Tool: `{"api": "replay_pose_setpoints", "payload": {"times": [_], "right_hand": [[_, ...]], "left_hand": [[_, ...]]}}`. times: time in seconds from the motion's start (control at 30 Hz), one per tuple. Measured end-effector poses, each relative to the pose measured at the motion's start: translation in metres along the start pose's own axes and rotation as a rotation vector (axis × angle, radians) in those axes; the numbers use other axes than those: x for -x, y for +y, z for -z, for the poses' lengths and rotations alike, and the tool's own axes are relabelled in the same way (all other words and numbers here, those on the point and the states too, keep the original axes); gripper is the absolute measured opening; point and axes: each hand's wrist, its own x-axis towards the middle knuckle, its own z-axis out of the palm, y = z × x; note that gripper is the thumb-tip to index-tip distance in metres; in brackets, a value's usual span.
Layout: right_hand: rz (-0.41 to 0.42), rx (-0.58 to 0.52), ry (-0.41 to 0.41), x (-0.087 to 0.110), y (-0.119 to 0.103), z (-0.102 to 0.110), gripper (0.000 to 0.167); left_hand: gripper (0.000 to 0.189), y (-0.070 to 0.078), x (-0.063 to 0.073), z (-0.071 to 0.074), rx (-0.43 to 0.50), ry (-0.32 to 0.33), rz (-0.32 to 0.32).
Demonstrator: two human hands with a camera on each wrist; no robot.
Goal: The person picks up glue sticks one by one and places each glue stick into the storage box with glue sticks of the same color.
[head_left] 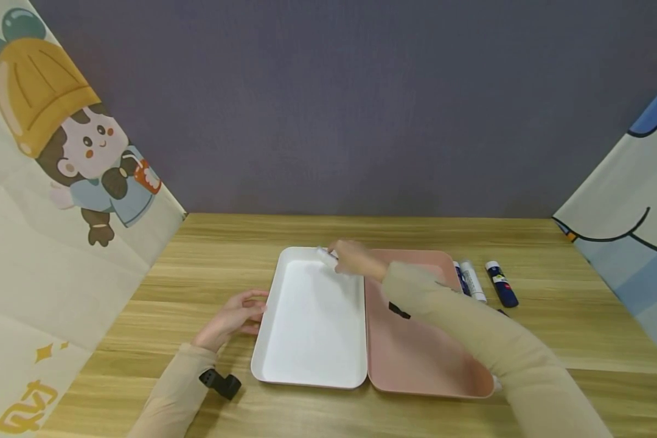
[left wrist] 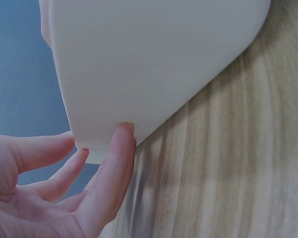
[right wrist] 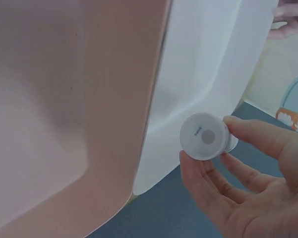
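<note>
My right hand (head_left: 356,258) pinches a white glue stick (head_left: 326,257) above the far end of the white tray (head_left: 309,328). In the right wrist view, the round flat end of the glue stick (right wrist: 203,136) faces the camera, between the thumb and fingers of the right hand (right wrist: 258,178). My left hand (head_left: 238,316) touches the white tray's left side. Seen from the left wrist, the left hand (left wrist: 79,188) has its fingertips against the outer wall of the white tray (left wrist: 153,64).
A pink tray (head_left: 416,365) adjoins the white one on the right, partly under my right forearm. Beyond it lie a dark blue glue stick with a white cap (head_left: 502,284), another white one (head_left: 473,281) and a partly hidden blue one (head_left: 461,277).
</note>
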Motion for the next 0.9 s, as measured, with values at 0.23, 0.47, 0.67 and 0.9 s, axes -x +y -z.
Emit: {"api": "replay_pose_setpoints", "payload": {"times": [0.23,0.47,0.67,0.9], "right_hand": [[0.020,0.078,-0.049,-0.009,0.002,-0.004,0.047],[0.022,0.140,-0.085,-0.016,0.005,-0.010,0.045],[0.021,0.152,-0.077,-0.015,0.001,-0.017,0.045],[0.014,0.126,-0.075,-0.012,-0.002,-0.024,0.044]], "left_hand": [[0.044,0.002,-0.005,-0.003,0.010,0.017,0.010],[0.044,0.003,-0.006,-0.005,0.015,0.028,0.008],[0.044,0.001,-0.002,-0.001,0.012,0.016,0.010],[0.043,0.000,0.003,0.002,0.003,0.003,0.008]]}}
